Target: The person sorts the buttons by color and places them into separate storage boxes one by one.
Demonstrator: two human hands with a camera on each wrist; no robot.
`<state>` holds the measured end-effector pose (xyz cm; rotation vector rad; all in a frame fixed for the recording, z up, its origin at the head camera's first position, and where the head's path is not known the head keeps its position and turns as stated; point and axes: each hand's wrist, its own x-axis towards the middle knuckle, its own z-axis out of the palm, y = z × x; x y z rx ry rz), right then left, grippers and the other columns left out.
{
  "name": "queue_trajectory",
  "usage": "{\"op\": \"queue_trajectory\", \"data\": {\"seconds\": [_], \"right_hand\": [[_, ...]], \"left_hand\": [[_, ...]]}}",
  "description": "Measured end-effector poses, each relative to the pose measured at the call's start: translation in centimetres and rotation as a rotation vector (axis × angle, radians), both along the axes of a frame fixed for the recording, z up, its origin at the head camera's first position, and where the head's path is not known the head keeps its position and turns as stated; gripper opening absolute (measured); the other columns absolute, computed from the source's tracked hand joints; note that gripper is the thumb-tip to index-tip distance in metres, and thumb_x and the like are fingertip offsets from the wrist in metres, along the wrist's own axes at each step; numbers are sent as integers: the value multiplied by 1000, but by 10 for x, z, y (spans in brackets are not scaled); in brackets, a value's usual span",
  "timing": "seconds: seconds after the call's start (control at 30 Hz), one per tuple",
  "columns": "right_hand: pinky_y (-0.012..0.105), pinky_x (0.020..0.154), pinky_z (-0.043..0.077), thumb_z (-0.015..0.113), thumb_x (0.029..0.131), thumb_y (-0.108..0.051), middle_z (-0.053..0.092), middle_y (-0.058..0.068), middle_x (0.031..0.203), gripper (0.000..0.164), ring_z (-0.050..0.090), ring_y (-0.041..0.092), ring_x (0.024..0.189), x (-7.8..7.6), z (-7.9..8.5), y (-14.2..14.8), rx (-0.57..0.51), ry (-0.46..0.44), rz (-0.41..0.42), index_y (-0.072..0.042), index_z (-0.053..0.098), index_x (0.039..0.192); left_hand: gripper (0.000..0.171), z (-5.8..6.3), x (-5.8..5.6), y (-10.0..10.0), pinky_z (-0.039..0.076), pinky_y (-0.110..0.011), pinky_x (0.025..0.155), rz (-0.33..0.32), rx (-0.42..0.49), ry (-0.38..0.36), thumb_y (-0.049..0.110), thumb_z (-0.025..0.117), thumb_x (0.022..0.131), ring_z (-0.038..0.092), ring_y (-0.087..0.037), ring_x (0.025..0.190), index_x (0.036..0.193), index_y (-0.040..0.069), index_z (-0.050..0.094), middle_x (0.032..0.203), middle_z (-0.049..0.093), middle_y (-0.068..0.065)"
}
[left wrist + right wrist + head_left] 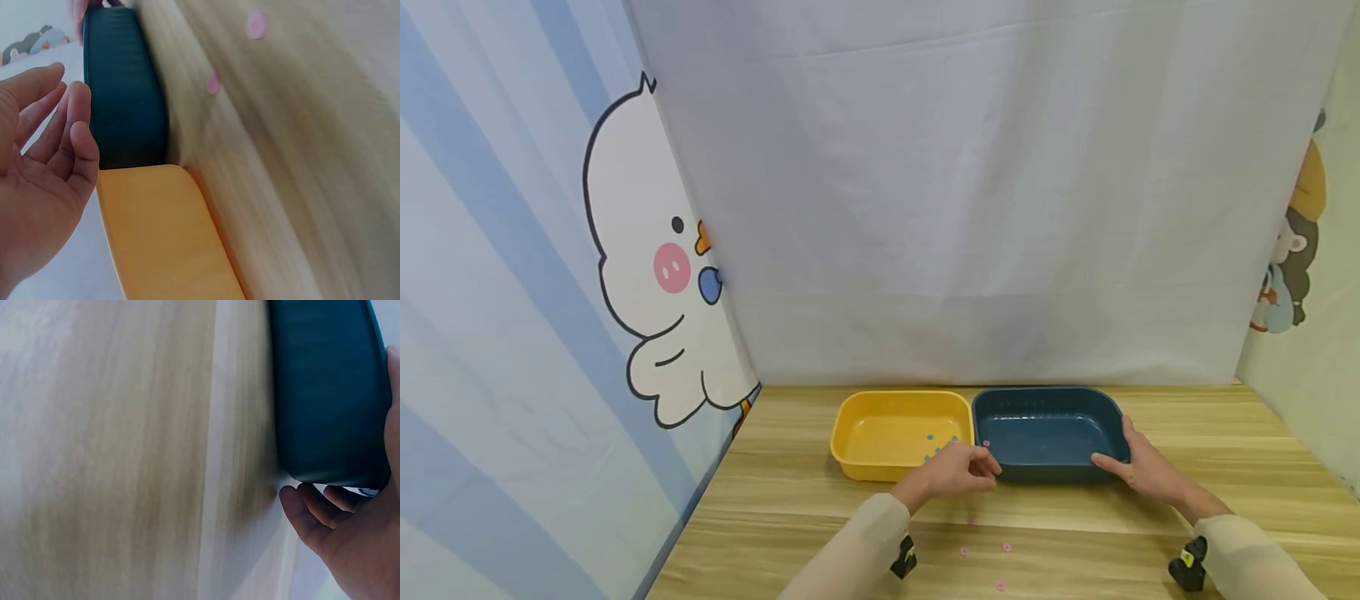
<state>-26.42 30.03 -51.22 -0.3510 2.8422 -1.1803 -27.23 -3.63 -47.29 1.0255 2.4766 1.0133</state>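
Observation:
My left hand [957, 468] hovers over the spot where the yellow bin [865, 473] meets the dark blue bin [1052, 472]. Its fingers are loosely bent, and in the left wrist view nothing shows between them. A small pink ring [987, 443] appears just above those fingertips, at the dark bin's left edge. My right hand [1150, 473] holds the dark bin's near right corner, thumb at the front rim and fingers along the outer end. Several tiny blue pieces [930, 437] lie in the yellow bin, partly hidden behind my left hand.
More pink rings [964, 552] are scattered on the wooden table [760, 517] in front of the bins. A white curtain [985, 208] hangs right behind them. On the left stands a striped cloth wall [497, 333] with a cartoon duck.

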Motion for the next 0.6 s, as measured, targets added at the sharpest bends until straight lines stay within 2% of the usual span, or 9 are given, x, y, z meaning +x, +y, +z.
{"op": "queue_trajectory", "data": {"seconds": [0.23,0.37,0.47,0.6], "right_hand": [[71,97,12,61,92,-35,-4,47,141,104,4,63,127,1,1,0,0,-5,6,16,-16,139],[71,96,12,61,92,-35,-5,46,142,104,3,63,127,0,1,0,3,-16,4,15,-18,139],[71,96,11,60,93,-34,-6,46,141,103,3,63,127,-1,1,1,7,-19,4,16,-17,139],[71,97,12,60,93,-35,-5,46,142,103,3,62,127,-1,0,1,7,-16,5,17,-15,139]], "left_hand": [[17,-9,14,-17,47,-13,66,-82,-54,-22,10,70,85,57,4,72,100,4,69,82,65,10],[18,-15,20,-27,46,-12,65,-118,-97,-20,9,71,84,56,4,72,101,4,70,82,66,7],[17,-19,23,-33,46,-12,65,-142,-139,-1,7,71,83,55,5,71,100,5,70,82,68,5],[18,-22,26,-38,45,-10,64,-172,-200,29,9,75,81,55,6,69,98,7,72,80,67,9]]}}
